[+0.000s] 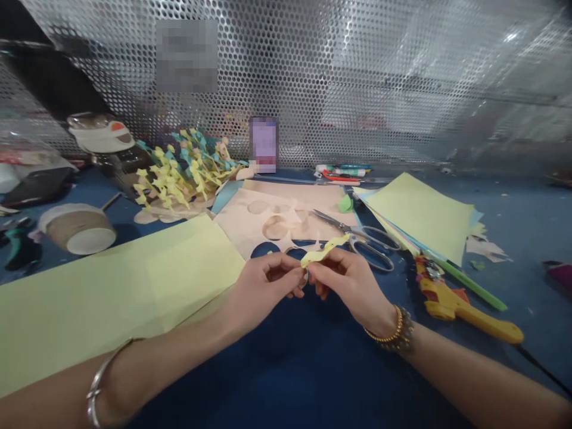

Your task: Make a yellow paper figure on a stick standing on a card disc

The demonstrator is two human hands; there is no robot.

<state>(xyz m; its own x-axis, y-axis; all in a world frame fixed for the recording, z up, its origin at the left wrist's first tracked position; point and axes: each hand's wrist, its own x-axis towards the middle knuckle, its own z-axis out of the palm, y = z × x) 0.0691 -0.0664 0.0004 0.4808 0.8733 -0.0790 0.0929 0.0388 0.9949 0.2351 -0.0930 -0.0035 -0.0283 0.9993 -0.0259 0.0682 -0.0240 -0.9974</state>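
Observation:
A narrow, wavy-edged strip of yellow paper (325, 250) is pinched between my two hands, near the middle of the view. My left hand (267, 286) holds its left end between thumb and fingers. With thumb and index finger together, my right hand (351, 283) grips it from the other side. Just behind the hands lie pink paper sheets (308, 193) with round cut-outs. Grey-handled scissors (344, 228) rest partly on the pink sheets, blades to the left. Part of the strip is hidden by the fingers.
Large yellow paper (134, 286) lies at left, beside a tape roll (78, 229). Paper sprigs (179, 173), a dark jar (114, 149) and a phone (264, 143) stand behind. At right are stacked sheets (415, 208), a green cutter (476, 286) and a yellow glue gun (465, 310).

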